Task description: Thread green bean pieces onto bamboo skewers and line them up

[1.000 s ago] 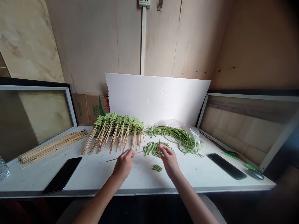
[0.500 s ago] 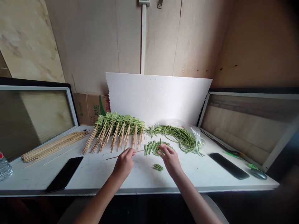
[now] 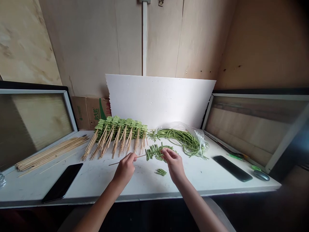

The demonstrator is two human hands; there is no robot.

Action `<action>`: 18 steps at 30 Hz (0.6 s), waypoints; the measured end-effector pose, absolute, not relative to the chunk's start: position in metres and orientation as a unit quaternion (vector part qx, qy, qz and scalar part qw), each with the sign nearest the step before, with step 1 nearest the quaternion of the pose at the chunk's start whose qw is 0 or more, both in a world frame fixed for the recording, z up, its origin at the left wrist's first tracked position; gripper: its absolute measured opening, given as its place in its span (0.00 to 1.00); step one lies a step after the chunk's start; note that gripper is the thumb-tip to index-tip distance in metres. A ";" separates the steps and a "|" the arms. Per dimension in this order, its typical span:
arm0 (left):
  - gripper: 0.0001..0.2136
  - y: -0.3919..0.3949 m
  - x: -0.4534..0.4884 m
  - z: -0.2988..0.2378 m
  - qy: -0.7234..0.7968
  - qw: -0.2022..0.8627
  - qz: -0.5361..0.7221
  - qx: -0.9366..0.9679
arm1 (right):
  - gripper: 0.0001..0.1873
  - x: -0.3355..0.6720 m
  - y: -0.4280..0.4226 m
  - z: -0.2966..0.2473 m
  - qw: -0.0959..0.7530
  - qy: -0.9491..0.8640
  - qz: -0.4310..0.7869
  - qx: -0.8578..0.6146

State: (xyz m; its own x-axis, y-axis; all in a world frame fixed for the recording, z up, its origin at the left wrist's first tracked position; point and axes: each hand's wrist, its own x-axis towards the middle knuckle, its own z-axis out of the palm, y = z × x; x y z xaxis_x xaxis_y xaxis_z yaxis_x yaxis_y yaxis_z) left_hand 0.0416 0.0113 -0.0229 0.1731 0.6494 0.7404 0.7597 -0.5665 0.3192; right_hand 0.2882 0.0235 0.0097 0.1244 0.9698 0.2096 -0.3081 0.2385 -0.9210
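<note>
My left hand [image 3: 125, 169] is closed around a bamboo skewer [image 3: 114, 164], whose blunt end sticks out to the left. A row of cut green bean pieces [image 3: 152, 152] is threaded crosswise on the skewer, to the right of that hand. At the row's right end, my right hand [image 3: 174, 163] pinches a bean piece [image 3: 162, 144] between thumb and fingers; the skewer's tip is hidden there. More cut pieces [image 3: 172, 148] lie behind the right hand, partly covered by it. A small bundle of cut pieces [image 3: 161, 172] rests on the table below the row.
Finished bean skewers [image 3: 120, 125] are stacked at the back left. Loose bamboo skewers [image 3: 53, 153] lie further left, near a black phone [image 3: 63, 182]. Long whole beans [image 3: 184, 138] in a plastic bag [image 3: 201, 138] sit back right. Another dark phone [image 3: 232, 168] and a mouse [image 3: 261, 175] lie right.
The whole view has shifted slightly. Both hands keep their hold on the skewer and at the row's right end, with hardly any movement between them.
</note>
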 end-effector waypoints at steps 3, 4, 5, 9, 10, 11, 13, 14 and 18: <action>0.24 0.011 0.041 -0.022 -0.457 0.047 -0.457 -0.762 | 0.17 0.287 0.020 0.013 0.651 -0.448 0.482 -0.379; 0.23 0.011 0.042 -0.022 -0.457 0.044 -0.457 -0.762 | 0.17 0.287 0.019 0.014 0.650 -0.449 0.482 -0.379; 0.23 0.010 0.042 -0.022 -0.457 0.043 -0.457 -0.762 | 0.17 0.287 0.019 0.014 0.650 -0.449 0.481 -0.379; 0.23 0.009 0.043 -0.021 -0.459 0.050 -0.450 -0.764 | 0.18 0.285 0.017 0.015 0.648 -0.458 0.475 -0.380; 0.24 0.009 0.043 -0.021 -0.458 0.052 -0.449 -0.765 | 0.17 0.284 0.016 0.016 0.646 -0.464 0.471 -0.380; 0.24 0.008 0.044 -0.020 -0.458 0.055 -0.448 -0.766 | 0.17 0.283 0.015 0.016 0.644 -0.470 0.469 -0.380; 0.24 0.007 0.046 -0.017 -0.454 0.068 -0.453 -0.764 | 0.16 0.282 0.013 0.017 0.643 -0.469 0.472 -0.380; 0.24 0.006 0.046 -0.015 -0.451 0.079 -0.457 -0.762 | 0.16 0.281 0.013 0.018 0.643 -0.463 0.477 -0.380; 0.24 0.002 0.046 -0.005 -0.431 0.131 -0.474 -0.757 | 0.17 0.282 0.012 0.020 0.644 -0.441 0.492 -0.386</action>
State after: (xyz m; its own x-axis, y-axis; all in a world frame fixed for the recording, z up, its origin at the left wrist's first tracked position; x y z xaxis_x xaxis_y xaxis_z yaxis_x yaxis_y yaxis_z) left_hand 0.0458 0.0019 -0.0053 0.1798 0.5282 0.8298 0.7763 -0.5943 0.2101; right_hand 0.2819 0.0123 0.0196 0.1285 0.9737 0.1881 -0.2932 0.2185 -0.9307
